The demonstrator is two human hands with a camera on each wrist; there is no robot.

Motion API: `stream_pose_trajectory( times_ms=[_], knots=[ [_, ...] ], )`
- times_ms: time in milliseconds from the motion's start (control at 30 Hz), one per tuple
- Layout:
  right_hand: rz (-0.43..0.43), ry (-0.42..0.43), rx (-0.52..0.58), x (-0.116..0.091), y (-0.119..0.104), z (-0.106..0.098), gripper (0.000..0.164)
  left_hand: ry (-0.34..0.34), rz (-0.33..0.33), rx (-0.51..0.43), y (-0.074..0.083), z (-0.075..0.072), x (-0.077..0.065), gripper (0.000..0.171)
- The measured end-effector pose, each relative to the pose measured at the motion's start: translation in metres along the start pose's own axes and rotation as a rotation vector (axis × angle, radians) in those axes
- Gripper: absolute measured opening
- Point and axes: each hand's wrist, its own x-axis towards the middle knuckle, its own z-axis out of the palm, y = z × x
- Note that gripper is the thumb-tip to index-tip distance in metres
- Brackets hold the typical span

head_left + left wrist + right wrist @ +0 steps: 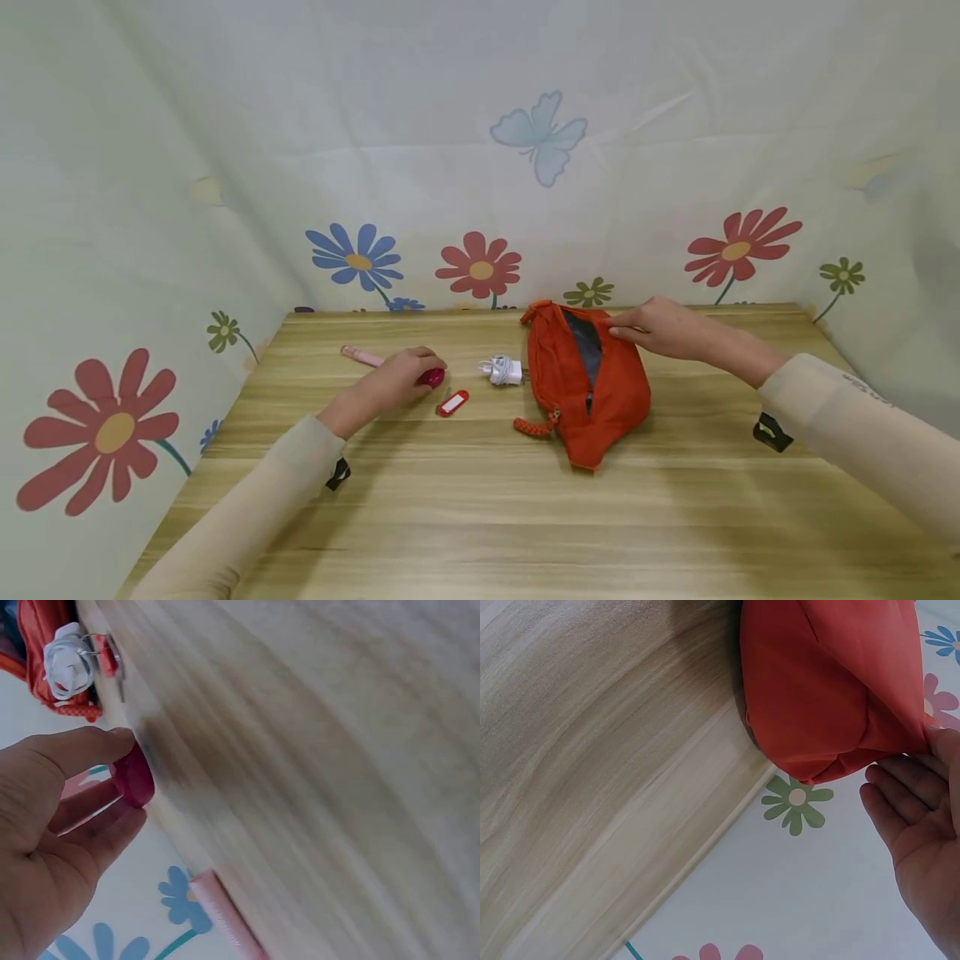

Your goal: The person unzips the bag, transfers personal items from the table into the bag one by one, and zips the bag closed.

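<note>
Behind the wood-grained table (480, 517) and along its left and right sides hangs a pale backdrop (420, 183) printed with flowers and a blue butterfly. On the table, right of centre, lies an orange-red bag (618, 392), its zip partly undone and a grey lining showing; a braided pull (532, 427) sticks out to the left. The right hand (656, 327) pinches the edge of the bag's opening between thumb and fingers. The left hand (401, 375) has thumb and fingers closed about a small dark pink object (135, 776) low over the table, left of the bag; whether it touches the wood is hard to tell. A pale pink tube (362, 357) lies beyond that hand, partly hidden by it. Just left of the bag sits a white charger (501, 370) with its cable wound up. Smaller again, a red key tag (453, 403) with a white label lies near the left hand.
</note>
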Motion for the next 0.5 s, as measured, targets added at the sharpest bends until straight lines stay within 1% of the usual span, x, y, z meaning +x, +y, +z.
stream_pose_trajectory(
  times_ms=[133,233,367,500],
  knots=[
    [0.004,-0.001,0.006,0.001,0.001,0.000,0.031,0.063,0.027,0.013,0.007,-0.009,0.006,0.039],
    [0.003,0.001,0.007,0.001,0.001,0.000,0.031,0.097,0.054,0.014,0.016,-0.019,0.012,0.042],
    [-0.005,0.009,0.007,0.001,0.000,0.000,0.031,0.101,0.106,0.013,0.030,-0.027,0.022,0.043],
    [-0.015,0.010,0.025,0.001,-0.001,-0.001,0.030,0.094,0.167,0.013,0.047,-0.030,0.033,0.041]
  ],
)
